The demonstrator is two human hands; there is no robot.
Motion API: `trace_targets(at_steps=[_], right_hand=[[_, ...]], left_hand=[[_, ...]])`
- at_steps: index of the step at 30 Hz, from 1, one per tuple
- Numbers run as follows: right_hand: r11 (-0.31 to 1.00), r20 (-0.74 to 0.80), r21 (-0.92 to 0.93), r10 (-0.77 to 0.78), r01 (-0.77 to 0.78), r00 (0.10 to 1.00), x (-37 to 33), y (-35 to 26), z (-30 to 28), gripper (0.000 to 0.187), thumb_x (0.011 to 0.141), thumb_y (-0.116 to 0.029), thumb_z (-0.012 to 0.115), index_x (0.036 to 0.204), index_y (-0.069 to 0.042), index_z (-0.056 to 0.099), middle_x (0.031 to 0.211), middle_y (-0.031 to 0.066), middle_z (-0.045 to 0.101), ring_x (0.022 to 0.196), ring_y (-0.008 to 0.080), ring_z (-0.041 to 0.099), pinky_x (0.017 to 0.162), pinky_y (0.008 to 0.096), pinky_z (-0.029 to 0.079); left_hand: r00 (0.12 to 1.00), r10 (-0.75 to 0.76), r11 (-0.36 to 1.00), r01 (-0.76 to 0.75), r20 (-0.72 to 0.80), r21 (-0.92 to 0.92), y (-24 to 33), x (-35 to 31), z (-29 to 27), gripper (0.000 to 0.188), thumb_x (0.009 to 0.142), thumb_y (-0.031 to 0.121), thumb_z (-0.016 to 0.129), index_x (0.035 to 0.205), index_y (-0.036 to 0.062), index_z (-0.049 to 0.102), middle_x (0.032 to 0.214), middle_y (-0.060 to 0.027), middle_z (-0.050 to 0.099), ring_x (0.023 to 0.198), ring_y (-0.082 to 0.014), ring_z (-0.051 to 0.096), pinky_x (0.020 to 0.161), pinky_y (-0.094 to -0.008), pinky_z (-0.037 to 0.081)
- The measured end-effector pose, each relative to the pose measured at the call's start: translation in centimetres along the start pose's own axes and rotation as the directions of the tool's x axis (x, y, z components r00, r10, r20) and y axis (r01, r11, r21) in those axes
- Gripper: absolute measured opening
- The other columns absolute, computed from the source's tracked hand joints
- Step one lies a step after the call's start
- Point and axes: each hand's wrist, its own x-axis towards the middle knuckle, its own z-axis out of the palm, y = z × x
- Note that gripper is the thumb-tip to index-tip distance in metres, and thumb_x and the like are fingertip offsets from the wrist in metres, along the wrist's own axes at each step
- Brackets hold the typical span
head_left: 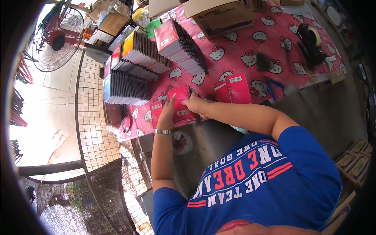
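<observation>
A bright red spiral notebook [181, 92] with a white label is between my two hands at the table's near edge; it may be a small stack. My left hand [168, 111] grips its left side, fingers pointing away from me. On the right, my right hand [196, 105] holds the spiral side, thumb on the cover. Another red notebook [156, 109] lies just left, partly behind my left hand. To the right rests a further red spiral notebook [238, 88], with a white slip beside it.
Tall stacks of spiral notebooks [126, 89] stand at the left, another stack [176, 45] farther back. The pink cartoon-cat tablecloth [235, 51] also bears a cardboard box [221, 17], a black tape dispenser [311, 45] and blue-handled pliers [274, 88]. A fan [58, 41] is far left.
</observation>
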Motion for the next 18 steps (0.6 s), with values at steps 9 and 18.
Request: trace_targets(at_steps=[9,18], right_hand=[[0.978,0.049,0.208,-0.047,0.036,0.998,0.5,-0.3,-0.6,0.086,0.086,-0.033,0.062,0.150,-0.003,0.013,0.145,0.0234,0.037,0.133,0.0311,0.039,0.109,0.0468,0.031],[0.832,0.081,0.288,-0.514,0.473,0.854,-2.3,-3.0,-3.5,0.082,0.079,-0.023,0.072,0.144,0.001,0.028,0.141,0.0276,0.041,0.134,0.0360,0.040,0.111,0.0392,0.033]], left_hand=[[0.999,-0.005,0.996,0.000,-0.054,-0.090,4.7,-4.7,3.7,0.053,0.089,0.035,0.066,0.128,0.0027,0.047,0.114,-0.0138,0.062,0.093,-0.0242,0.067,0.074,-0.0375,0.059],[0.947,0.288,0.936,-0.310,-0.140,-0.166,7.8,-8.1,6.1,0.039,0.087,0.018,0.067,0.120,0.0007,0.054,0.106,-0.0132,0.064,0.087,-0.0235,0.068,0.070,-0.0338,0.059]])
